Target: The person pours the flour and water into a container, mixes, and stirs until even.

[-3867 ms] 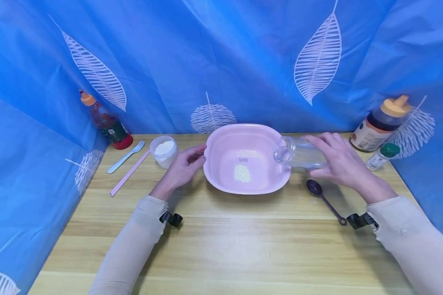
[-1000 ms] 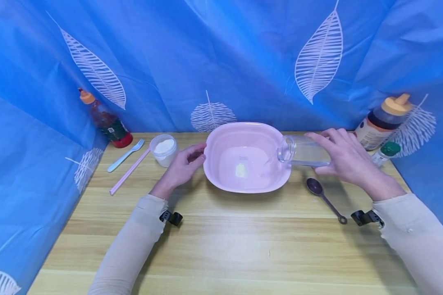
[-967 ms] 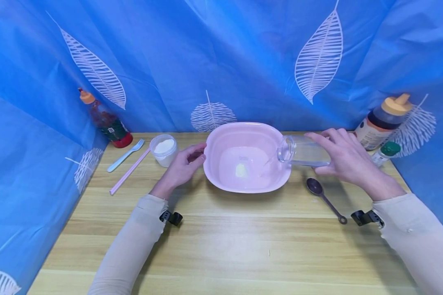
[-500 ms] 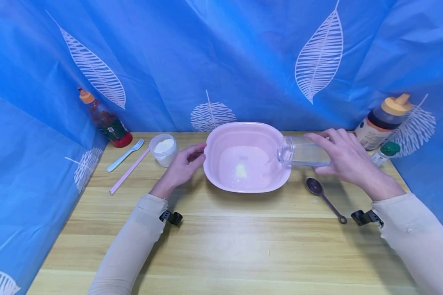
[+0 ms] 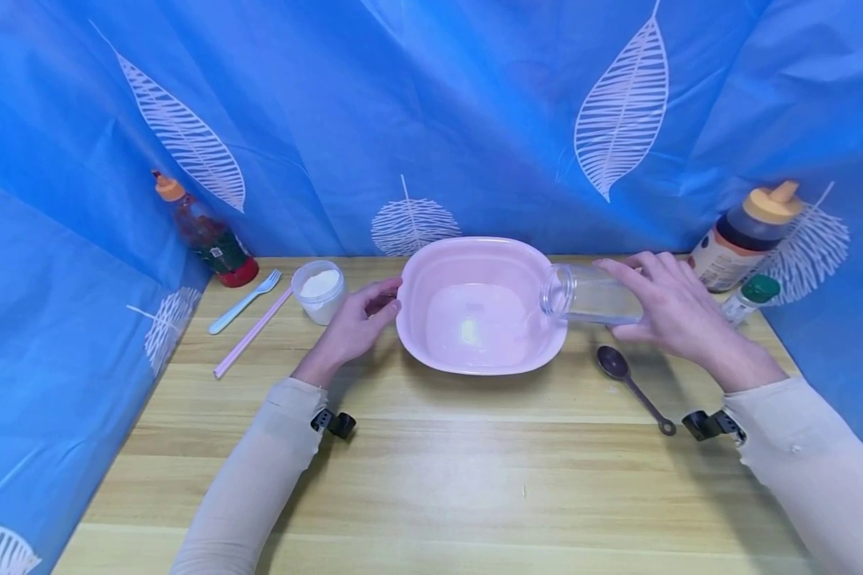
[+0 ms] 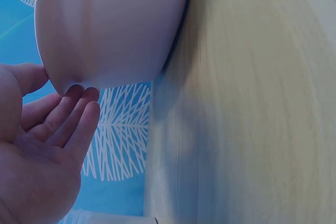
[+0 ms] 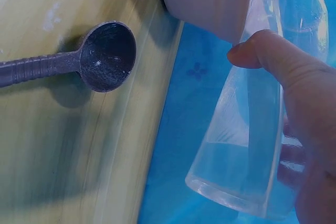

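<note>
In the head view, a pink basin point(image 5: 417, 343) stands mid-table with cloudy liquid in its bottom. My left hand point(image 5: 355, 323) pinches its left rim; in the left wrist view the thumb point(image 6: 32, 77) is on one side and fingertips are under the edge. My right hand point(image 5: 669, 307) grips a clear jar point(image 5: 600, 294) lying nearly level, its mouth over the basin's right rim. A thin stream runs from the mouth. Some liquid still shows inside the jar point(image 7: 226, 156) in the right wrist view. Below that hand lies a dark measuring spoon point(image 5: 614, 363).
Left of the basin are a tub of white powder point(image 5: 320, 294), a pink straw point(image 5: 253, 334), a light blue fork point(image 5: 244, 303) and a red sauce bottle point(image 5: 212, 239). Behind my right hand stand an orange-capped bottle point(image 5: 741, 239) and a green-capped shaker point(image 5: 751, 298). Blue cloth point(image 5: 503, 120) backs the table.
The jar has shifted slightly right. Liquid now spreads over the basin's bottom, where a pale powder patch and clear lettering showed earlier. My left hand has stayed on the rim.
</note>
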Tool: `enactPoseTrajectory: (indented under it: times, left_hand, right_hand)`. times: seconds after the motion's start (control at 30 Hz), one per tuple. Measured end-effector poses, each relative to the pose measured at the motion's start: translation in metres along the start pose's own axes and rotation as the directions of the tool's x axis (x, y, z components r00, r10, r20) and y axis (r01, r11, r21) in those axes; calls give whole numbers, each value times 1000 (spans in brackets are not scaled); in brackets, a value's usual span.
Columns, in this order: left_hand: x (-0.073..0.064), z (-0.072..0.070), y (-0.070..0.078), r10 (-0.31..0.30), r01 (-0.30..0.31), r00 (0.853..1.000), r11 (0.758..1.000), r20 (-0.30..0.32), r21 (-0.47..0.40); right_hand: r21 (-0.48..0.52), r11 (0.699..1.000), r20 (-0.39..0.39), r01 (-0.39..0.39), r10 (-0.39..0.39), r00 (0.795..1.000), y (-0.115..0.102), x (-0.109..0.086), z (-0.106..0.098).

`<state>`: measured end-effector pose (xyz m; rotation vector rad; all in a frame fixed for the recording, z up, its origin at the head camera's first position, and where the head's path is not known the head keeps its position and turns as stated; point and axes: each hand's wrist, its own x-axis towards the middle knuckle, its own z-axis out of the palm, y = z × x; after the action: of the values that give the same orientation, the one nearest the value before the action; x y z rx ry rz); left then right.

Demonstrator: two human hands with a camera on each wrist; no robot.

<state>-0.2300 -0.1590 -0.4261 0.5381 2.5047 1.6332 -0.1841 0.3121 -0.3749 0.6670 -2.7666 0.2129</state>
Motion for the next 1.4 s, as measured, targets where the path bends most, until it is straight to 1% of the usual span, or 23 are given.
enactPoseTrajectory:
  times: [0.4, 0.67, 0.83, 0.93, 1.13, 1.23, 1.33, 1.4]
  left_hand:
    - [0, 0, -1, 5, -5, 1000, 999, -4, -32]
    - [-1, 0, 0, 6, -7, 1000, 1000, -8, -24]
    - [-1, 0, -1, -1, 1, 1000, 1000, -5, -20]
    - [-1, 0, -2, 3, -3, 1000, 1000, -4, -20]
    - [-1, 0, 0, 9, -9, 1000, 1000, -2, -21]
    - [-1, 1, 1, 5, -5, 1000, 1000, -1, -24]
    - [0, 1, 0, 0, 0, 1000, 1000, -2, -21]
    - [0, 1, 0, -1, 1, 1000, 1000, -4, -19]
  right_hand:
    - [120, 992, -17, -37, 40, 999, 0, 0, 7]
    - [213, 973, -40, -84, 94, 995, 1, 2, 10]
    - [277, 954, -60, -117, 139, 988, 4, 1, 13]
    - [335, 928, -48, -163, 190, 981, 6, 0, 14]
    - [466, 850, -22, -246, 289, 957, 11, -2, 14]
    - [501, 807, 16, -314, 354, 935, 15, -4, 13]
    - [510, 763, 65, -397, 426, 902, 19, -4, 13]
    - [527, 734, 77, -428, 460, 885, 22, -4, 14]
